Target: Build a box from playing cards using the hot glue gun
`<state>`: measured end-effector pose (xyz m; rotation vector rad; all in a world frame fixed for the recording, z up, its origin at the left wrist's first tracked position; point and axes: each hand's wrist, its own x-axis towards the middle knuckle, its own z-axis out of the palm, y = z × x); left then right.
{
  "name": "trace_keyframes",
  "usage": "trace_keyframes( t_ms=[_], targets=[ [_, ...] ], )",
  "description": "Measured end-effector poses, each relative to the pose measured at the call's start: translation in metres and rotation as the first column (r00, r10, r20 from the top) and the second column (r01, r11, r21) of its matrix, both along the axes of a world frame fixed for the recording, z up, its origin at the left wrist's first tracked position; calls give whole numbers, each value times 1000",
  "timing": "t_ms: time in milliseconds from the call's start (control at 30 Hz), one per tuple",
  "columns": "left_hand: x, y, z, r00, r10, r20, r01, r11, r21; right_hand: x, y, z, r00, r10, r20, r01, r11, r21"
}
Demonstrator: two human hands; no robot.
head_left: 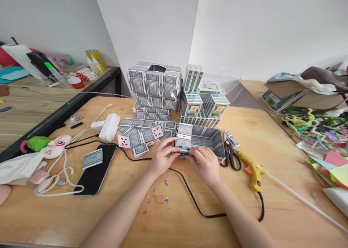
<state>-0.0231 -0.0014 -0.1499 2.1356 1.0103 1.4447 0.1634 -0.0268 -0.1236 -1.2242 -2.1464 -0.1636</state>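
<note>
On the wooden table [272, 139], my left hand [163, 158] and right hand [205, 164] pinch the grey, patterned playing-card box [202, 137] at twelve o'clock.

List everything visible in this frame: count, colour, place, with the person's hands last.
card box: one, grey-patterned, table centre, both hands at its near end
loose cards: many, grey backs, some red diamonds face up, left of the box
card structure: one stack, grey, behind the loose cards
card packs: many, green and white, back centre
scissors: one, black, right of the box
glue gun: one, yellow, right of the scissors
phone: one, black, left, a card on it
charger: one, white, left
table: one, wooden
left hand: on the box's near end
right hand: on the box's near end
</note>
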Motion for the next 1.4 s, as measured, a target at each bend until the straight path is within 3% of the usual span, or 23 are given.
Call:
trace_keyframes(
  t_ms=[267,400,500,600,667,767,933,1167,1400],
  targets=[
    [1,-2,6,996,3,-93,4,997,77,-7,0,0,998,-61,-4,61,998,11],
    [2,-4,5,992,60,-115,-43,989,140,-8,-3,-2,997,-72,14,72,997,13],
    [5,-5,4,991,84,-108,-67,986,151,-8,-5,-3,996,-65,-57,64,998,-10],
    [8,-7,3,997,74,-14,-73,995,73,-9,-6,3,981,-100,-167,80,989,-125],
    [10,-7,2,997,68,47,-67,998,-11,-9,-3,11,964,-167,-207,103,952,-289],
    [11,-8,-2,999,38,38,-34,992,-120,-12,10,24,929,-315,-196,164,823,-544],
    [8,-7,-7,997,-18,-69,8,990,-139,-24,47,27,862,-484,-147,247,657,-712],
    [5,-4,-3,979,-71,-191,55,995,-87,-20,73,17,804,-501,-320,50,593,-804],
    [8,-4,-3,976,-83,-201,72,995,-62,-14,76,18,651,-581,-489,-239,454,-858]
  ],
)
